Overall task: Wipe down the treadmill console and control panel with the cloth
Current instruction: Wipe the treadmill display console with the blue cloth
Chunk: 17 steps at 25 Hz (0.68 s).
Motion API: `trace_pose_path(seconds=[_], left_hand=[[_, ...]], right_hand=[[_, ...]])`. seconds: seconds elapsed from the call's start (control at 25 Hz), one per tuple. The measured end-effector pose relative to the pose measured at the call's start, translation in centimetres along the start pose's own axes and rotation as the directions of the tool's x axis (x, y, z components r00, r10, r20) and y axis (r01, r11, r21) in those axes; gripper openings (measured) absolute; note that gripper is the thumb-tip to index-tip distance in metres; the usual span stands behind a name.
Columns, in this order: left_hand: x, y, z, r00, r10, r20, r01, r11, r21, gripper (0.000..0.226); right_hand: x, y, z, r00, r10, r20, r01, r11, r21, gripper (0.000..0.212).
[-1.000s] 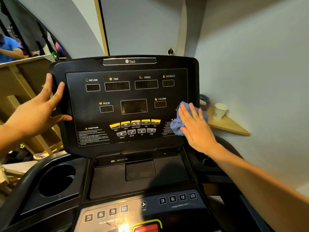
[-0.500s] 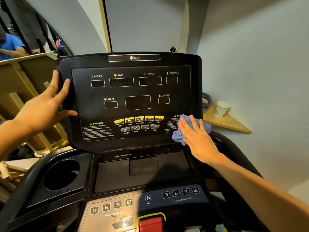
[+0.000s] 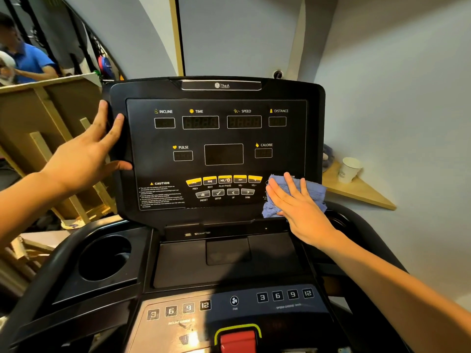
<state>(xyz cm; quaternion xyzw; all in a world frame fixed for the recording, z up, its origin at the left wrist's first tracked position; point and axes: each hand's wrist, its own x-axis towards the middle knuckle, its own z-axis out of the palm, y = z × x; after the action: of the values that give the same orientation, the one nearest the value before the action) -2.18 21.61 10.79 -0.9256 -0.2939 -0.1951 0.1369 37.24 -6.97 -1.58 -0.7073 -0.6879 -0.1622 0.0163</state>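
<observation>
The black treadmill console stands upright ahead, with dark displays and yellow buttons. My right hand lies flat on a crumpled blue cloth, pressing it against the console's lower right corner, over the right caution text. My left hand grips the console's left edge, fingers spread on its face. Below lies the lower control panel with number keys, a fan button and a red stop key.
A round cup holder sits at the lower left of the treadmill. A paper cup stands on a wooden corner shelf at the right wall. Wooden framing fills the left; a person in a blue shirt is far left.
My right hand has slid the cloth down the console's right side, from beside the calorie display to the lower right corner. My left hand has kept its grip on the left edge.
</observation>
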Motion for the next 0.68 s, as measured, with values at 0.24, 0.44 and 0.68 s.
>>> trace_pose_path(seconds=[0.24, 0.44, 0.68], left_hand=[[0.0, 0.2, -0.3, 1.000, -0.007, 0.017, 0.007, 1.000, 0.000, 0.110], [0.0, 0.3, -0.8, 0.998, -0.030, 0.047, 0.031, 1.000, -0.005, 0.110], [0.1, 0.8, -1.2, 0.994, -0.075, 0.083, 0.076, 0.997, -0.008, 0.108]], right_hand=[[1.8, -1.9, -1.0, 0.998, -0.064, -0.001, 0.064, 0.996, 0.054, 0.098], [7.0, -9.8, -1.1, 0.974, -0.212, -0.082, 0.218, 0.973, 0.071, 0.089], [11.7, -18.2, -1.7, 0.943, -0.297, -0.150, 0.313, 0.944, 0.100, 0.091]])
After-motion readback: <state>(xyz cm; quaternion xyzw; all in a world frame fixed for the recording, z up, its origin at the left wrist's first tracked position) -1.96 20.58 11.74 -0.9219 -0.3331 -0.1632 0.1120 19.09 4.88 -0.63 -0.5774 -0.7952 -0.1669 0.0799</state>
